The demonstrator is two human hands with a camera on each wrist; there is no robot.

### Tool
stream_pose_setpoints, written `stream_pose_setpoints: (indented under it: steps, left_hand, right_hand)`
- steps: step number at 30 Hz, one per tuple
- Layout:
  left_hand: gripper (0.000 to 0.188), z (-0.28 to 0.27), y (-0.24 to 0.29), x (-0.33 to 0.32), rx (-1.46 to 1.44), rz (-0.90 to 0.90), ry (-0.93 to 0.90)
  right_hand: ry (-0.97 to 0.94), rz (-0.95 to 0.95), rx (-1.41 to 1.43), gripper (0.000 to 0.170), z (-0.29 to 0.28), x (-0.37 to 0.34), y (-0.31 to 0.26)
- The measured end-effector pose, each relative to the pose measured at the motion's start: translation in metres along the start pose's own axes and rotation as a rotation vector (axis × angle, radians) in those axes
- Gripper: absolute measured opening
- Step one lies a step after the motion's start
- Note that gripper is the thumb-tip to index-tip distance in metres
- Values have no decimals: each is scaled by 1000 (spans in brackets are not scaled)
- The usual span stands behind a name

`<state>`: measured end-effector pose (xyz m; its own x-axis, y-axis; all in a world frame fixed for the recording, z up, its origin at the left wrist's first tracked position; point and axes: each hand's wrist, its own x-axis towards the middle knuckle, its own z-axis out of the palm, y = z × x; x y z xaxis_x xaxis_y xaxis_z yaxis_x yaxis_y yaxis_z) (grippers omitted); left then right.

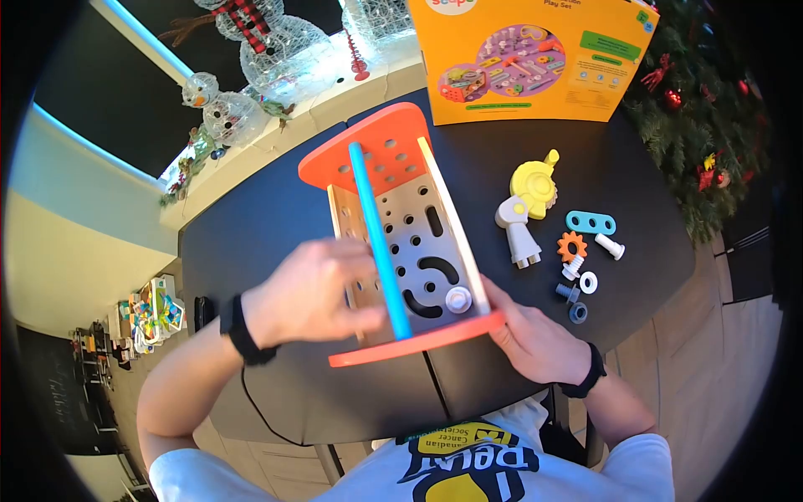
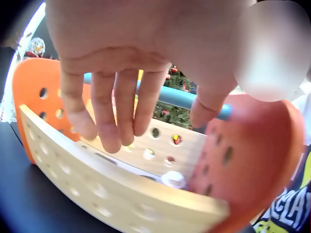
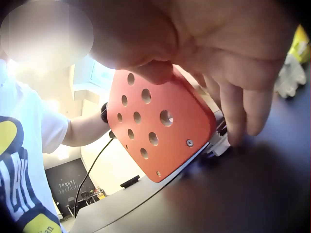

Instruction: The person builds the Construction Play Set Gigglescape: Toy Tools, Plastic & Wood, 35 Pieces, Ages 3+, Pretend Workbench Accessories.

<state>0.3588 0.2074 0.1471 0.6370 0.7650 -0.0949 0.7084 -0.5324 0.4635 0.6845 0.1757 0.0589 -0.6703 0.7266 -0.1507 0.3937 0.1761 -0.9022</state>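
Observation:
A toy toolbox has red-orange end panels (image 1: pixel 368 151), wooden side panels (image 2: pixel 82 174), a blue handle rod (image 1: pixel 378 238) and a grey holed base (image 1: pixel 407 226). My right hand (image 1: pixel 539 343) holds its near end at the corner, thumb on the outer face of the red panel (image 3: pixel 150 116) and fingers along the side. My left hand (image 1: pixel 309 289) is over the box beside the rod, its fingers (image 2: pixel 104 111) reaching down loosely, with nothing held. A white bolt head (image 1: pixel 458 299) sits on the base near the closer end.
Right of the box lie a yellow-and-grey toy tool (image 1: pixel 527 205), a blue three-hole strip (image 1: pixel 590 222), an orange gear (image 1: pixel 572 246), a white bolt (image 1: pixel 611 246) and dark grey hardware (image 1: pixel 568 292). Behind stands a yellow-orange carton (image 1: pixel 535 71) on the black table (image 1: pixel 251 226).

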Motion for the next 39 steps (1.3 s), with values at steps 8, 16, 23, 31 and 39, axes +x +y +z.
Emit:
stream_pose_setpoints:
  steps: [8, 16, 23, 31, 39]
  left_hand:
    - [29, 55, 82, -1, -170, -25, 34]
    - [21, 71, 120, -16, -92, 171, 49]
    - [14, 0, 111, -5, 7, 208, 152]
    - [20, 13, 59, 50, 328, 521, -94]
    - [20, 29, 50, 77, 922, 1017, -178]
  right_hand:
    - [27, -8, 571, 90, -31, -9, 11]
    - [26, -69, 604, 102, -31, -11, 16]
    - [55, -171, 581, 76, -34, -3, -4]
    - [-76, -218, 512, 69, -42, 20, -4]
    - [-113, -220, 521, 71, -44, 24, 3]
